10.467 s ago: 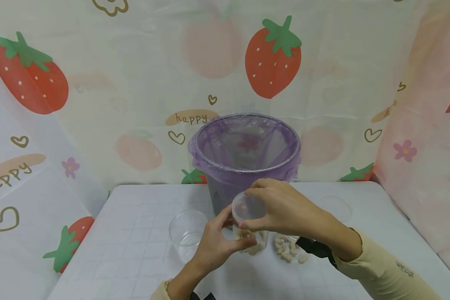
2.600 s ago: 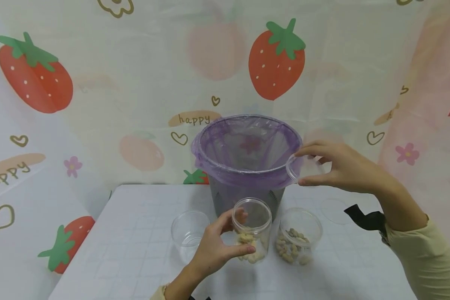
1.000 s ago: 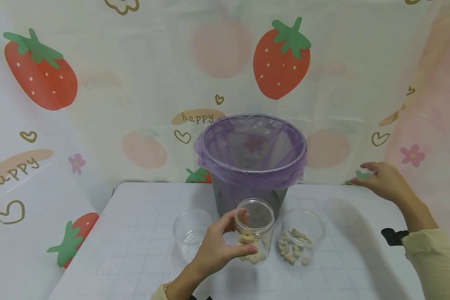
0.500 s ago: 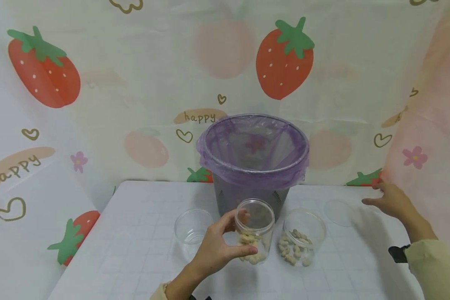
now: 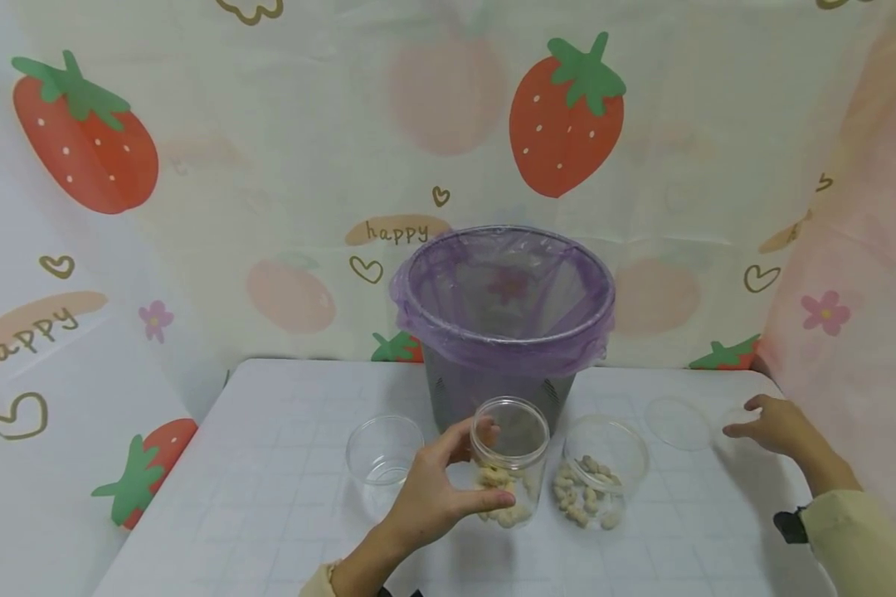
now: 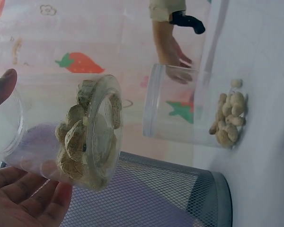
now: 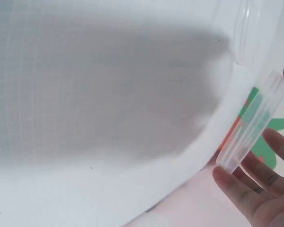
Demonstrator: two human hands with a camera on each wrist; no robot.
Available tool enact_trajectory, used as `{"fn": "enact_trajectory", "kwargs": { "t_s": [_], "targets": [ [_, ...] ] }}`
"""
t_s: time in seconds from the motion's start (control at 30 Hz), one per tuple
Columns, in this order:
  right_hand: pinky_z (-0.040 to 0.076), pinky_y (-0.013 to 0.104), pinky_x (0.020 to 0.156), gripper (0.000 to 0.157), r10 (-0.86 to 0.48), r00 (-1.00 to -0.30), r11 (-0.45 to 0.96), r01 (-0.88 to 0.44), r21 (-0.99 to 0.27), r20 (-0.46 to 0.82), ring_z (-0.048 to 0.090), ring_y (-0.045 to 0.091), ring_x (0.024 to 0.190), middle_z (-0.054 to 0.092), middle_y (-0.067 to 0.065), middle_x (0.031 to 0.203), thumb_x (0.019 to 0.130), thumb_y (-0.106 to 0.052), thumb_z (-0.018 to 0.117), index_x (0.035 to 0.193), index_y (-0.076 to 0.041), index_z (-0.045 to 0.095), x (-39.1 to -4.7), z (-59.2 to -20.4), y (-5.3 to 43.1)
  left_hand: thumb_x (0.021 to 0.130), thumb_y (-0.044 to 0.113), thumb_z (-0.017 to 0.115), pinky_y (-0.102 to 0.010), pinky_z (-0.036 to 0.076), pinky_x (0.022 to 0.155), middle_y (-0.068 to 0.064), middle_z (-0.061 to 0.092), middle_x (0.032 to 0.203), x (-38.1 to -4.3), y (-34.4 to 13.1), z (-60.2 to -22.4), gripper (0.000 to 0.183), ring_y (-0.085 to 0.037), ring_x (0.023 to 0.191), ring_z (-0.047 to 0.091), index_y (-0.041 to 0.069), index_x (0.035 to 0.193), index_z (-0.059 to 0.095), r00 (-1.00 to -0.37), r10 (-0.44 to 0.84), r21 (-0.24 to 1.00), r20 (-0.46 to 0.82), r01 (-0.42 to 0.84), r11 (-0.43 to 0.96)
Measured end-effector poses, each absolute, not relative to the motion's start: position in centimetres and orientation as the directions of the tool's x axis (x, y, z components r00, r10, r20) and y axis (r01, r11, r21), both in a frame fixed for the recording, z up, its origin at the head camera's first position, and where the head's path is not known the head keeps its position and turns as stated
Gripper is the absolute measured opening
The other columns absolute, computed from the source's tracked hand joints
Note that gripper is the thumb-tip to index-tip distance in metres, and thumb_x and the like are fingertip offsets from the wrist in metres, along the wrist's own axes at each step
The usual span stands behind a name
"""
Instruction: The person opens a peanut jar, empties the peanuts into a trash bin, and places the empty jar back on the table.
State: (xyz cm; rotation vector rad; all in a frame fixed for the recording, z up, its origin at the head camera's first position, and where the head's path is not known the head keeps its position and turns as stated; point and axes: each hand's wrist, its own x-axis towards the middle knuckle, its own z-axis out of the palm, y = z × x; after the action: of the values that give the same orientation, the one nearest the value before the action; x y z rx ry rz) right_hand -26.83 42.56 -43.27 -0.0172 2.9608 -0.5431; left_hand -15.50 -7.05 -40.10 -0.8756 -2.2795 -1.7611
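My left hand [image 5: 426, 489] grips a clear plastic jar [image 5: 509, 448] with several peanuts [image 6: 75, 137] in its bottom; its mouth is uncovered. In the left wrist view the thumb is on one side of the jar and the fingers on the other. At the table's right side, my right hand [image 5: 780, 427] holds a clear round lid [image 7: 251, 123] by its edge, thumb and fingertips on opposite sides. Beside the left hand's jar stands a second clear jar [image 5: 605, 448], also with several peanuts [image 5: 586, 493] at its bottom.
A mesh wastebasket [image 5: 448, 390] lined with a purple bag [image 5: 508, 352] stands behind the jars. A third clear jar [image 5: 384, 452], with nothing visible inside, is at left. Another clear lid [image 5: 679, 423] lies on the white table [image 5: 269, 497] at right. A strawberry-print cloth [image 5: 306, 124] hangs behind.
My right hand has carried the lid from the left hand's jar rightward past the basket, then lowered it toward the table's right side. The left hand keeps holding the jar in place.
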Motion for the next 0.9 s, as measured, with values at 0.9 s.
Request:
{"fn": "enact_trajectory", "kwargs": {
  "t_s": [0.9],
  "targets": [
    [0.046, 0.056, 0.084, 0.072, 0.025, -0.975, 0.924, 0.107, -0.368, -0.222, 0.053, 0.048, 0.094, 0.052, 0.043, 0.108, 0.077, -0.034, 0.078, 0.11, 0.022, 0.046, -26.3, -46.1, 41.7, 0.076, 0.027, 0.084, -0.03, 0.051, 0.095, -0.005, 0.065, 0.129, -15.3, -6.6, -39.9, 0.074, -0.012, 0.106, 0.064, 0.014, 0.14, 0.049, -0.847, 0.378, 0.868, 0.374, 0.463, 0.179]
  ]
}}
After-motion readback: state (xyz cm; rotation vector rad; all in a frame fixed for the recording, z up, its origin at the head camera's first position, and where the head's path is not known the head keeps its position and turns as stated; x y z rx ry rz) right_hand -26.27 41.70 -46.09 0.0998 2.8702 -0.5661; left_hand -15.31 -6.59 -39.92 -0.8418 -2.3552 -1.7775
